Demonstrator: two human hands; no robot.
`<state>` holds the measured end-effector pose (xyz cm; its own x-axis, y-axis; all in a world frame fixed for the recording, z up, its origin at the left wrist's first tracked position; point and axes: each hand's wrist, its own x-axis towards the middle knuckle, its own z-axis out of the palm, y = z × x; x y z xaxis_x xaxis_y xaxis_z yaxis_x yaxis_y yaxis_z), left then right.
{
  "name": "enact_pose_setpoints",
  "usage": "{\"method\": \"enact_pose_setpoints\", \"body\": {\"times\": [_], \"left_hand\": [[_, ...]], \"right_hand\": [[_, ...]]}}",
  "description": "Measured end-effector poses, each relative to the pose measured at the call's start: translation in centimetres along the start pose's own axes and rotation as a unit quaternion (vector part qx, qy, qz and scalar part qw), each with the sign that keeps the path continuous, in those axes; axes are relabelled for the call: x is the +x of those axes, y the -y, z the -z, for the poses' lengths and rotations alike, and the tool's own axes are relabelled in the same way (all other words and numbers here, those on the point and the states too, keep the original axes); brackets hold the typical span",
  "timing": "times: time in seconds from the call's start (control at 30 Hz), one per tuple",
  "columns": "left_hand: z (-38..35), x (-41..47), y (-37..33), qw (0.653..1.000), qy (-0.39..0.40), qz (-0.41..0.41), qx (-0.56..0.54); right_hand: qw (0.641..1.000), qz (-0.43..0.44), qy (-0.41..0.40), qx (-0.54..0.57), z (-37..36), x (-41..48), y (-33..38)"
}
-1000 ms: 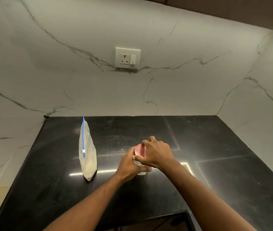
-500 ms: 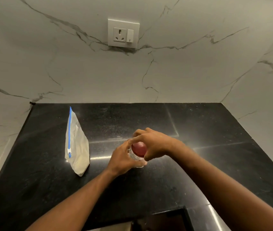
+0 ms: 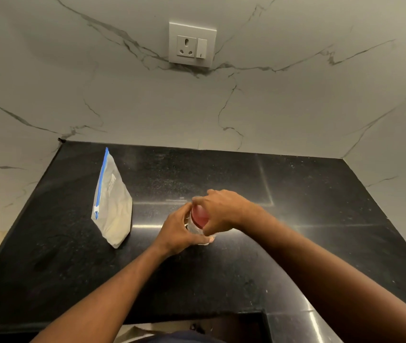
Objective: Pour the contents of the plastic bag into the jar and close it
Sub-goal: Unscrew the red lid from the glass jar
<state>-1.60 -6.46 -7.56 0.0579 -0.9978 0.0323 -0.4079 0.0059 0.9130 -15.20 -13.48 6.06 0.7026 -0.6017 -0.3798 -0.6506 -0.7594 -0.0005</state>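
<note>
- Head view: the plastic bag stands near the black counter's left edge, with bare counter on the right.
- The left hand grips the jar; the right hand grips its red lid.
- The hands hide most of the jar.

Head-worn view, angled down (wide) over black counter

dim, warm indoor light, brightest on the upper right wall and fading grey to the left. the glossy black counter carries thin streaks of glare near its middle and a bright glint at its front right. the fingers of the right hand are smeared with motion blur. straight edges bow outward toward the corners.
</note>
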Motion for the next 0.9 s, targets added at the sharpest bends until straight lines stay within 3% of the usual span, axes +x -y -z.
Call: {"method": "enact_pose_setpoints", "body": {"times": [0.07, 0.17, 0.2, 0.27, 0.33, 0.4, 0.5, 0.63, 0.9], "left_hand": [[-0.1, -0.2, -0.1, 1.0, 0.002, 0.007, -0.003], [-0.1, -0.3, -0.1, 1.0, 0.009, 0.012, -0.009], [-0.1, -0.3, -0.1, 1.0, 0.01, 0.012, -0.013], [-0.2, -0.3, -0.2, 1.0, 0.008, 0.013, -0.017], [-0.3, -0.3, -0.2, 1.0, 0.005, 0.016, -0.021], [-0.3, -0.3, -0.1, 1.0, 0.003, 0.01, -0.02], [-0.4, -0.5, -0.1, 1.0, 0.003, 0.012, -0.015], [-0.3, -0.7, -0.5, 1.0, -0.007, 0.021, -0.005], [-0.8, -0.7, -0.8, 1.0, -0.005, 0.003, 0.003]], "right_hand": [[0.998, 0.062, 0.028, 0.014, 0.7, -0.3, -0.1], [0.983, 0.104, 0.014, 0.152, 1.4, -0.9, -0.3], [0.983, 0.078, -0.021, 0.163, 1.4, -0.9, -0.3], [0.995, -0.007, -0.085, 0.054, 0.8, -0.7, -0.3], [0.99, -0.09, -0.084, -0.063, -0.3, -0.4, 0.0], [0.992, -0.1, -0.064, -0.039, -0.8, 0.0, 0.1], [0.999, -0.004, -0.019, 0.029, 0.3, -0.1, -0.3], [0.995, 0.102, -0.007, -0.014, 0.5, -1.0, 0.0], [0.983, 0.163, -0.03, -0.078, -0.7, -2.9, -0.5]]}}
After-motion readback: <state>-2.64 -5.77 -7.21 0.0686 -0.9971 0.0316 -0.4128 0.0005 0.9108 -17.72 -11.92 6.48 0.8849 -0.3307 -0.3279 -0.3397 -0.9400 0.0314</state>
